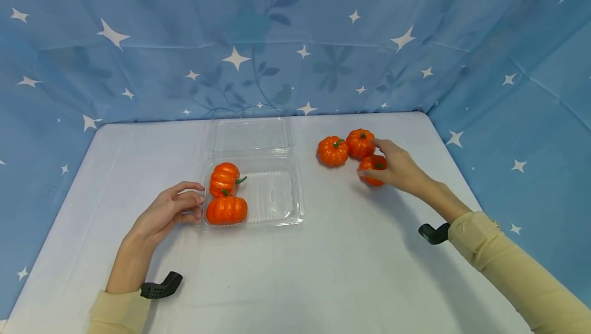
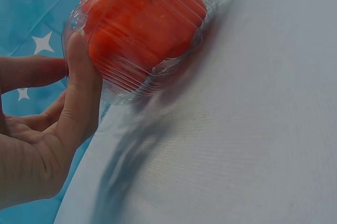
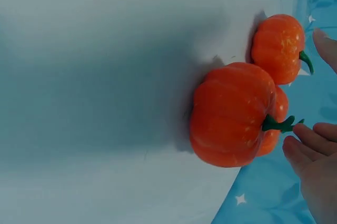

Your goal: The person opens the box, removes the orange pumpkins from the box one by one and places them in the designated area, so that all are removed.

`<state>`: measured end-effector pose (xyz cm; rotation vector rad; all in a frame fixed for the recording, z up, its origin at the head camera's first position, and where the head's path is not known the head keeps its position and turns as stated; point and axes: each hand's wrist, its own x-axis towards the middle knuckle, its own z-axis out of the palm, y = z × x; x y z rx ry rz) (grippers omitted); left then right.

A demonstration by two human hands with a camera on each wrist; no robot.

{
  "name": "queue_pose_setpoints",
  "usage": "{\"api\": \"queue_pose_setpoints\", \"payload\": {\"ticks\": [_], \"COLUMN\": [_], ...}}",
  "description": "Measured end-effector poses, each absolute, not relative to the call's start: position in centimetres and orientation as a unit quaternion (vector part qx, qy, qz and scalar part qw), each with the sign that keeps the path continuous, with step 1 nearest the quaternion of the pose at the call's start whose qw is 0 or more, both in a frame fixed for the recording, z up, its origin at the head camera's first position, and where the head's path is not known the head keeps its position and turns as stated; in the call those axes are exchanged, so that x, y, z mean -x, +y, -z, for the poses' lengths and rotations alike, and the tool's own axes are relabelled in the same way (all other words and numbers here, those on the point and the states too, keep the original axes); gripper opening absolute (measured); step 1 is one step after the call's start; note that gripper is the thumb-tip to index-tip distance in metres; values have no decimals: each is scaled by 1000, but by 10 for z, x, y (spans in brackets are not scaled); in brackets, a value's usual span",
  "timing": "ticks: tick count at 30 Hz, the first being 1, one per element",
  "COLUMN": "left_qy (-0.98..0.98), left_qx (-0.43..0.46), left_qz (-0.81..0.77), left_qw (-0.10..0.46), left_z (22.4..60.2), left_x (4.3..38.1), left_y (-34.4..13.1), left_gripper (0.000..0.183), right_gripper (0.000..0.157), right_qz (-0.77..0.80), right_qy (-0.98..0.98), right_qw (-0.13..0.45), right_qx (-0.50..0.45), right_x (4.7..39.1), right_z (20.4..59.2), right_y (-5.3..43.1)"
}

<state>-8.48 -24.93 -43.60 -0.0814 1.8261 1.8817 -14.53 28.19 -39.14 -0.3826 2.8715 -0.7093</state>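
A clear plastic clamshell container (image 1: 279, 195) lies on the table with its lid folded back. In its left half sit two small orange pumpkins, one at the back (image 1: 223, 179) and one in front (image 1: 227, 211). My left hand (image 1: 168, 211) is at the container's left side; in the left wrist view, its thumb and a finger pinch the plastic rim (image 2: 79, 20). To the right, my right hand (image 1: 398, 167) is spread over the nearest of three more pumpkins (image 3: 226, 116). Its fingertips are close to the green stem (image 3: 279, 124), not closed round the pumpkin.
Two pumpkins, one on the left (image 1: 331, 152) and one at the back (image 1: 361, 142), stand close beside the one under my right hand. The opened lid (image 1: 251, 136) reaches toward the back table edge. A blue star-patterned curtain (image 1: 295, 82) hangs behind the white-covered table (image 1: 323, 267).
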Motion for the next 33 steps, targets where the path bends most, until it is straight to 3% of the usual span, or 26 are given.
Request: {"api": "queue_pose_setpoints", "payload": {"ticks": [16,26,33], "left_qy": [672,677,682], "left_qx": [31,30,30], "left_qz": [-695,-691,-687], "left_qw": [256,250,250], "left_z": [434,435,434], "left_x": [85,84,83], "left_y": [-248,-250,-250], "left_gripper": [40,37,38], "right_gripper": [80,87,87], "right_qz": [275,282,281], "right_qy": [940,932,928], "right_qw": [44,82,78], "right_qx": [196,211,232], "right_x": [142,135,136], "right_z": [385,376,376], "right_y": [247,215,198]}}
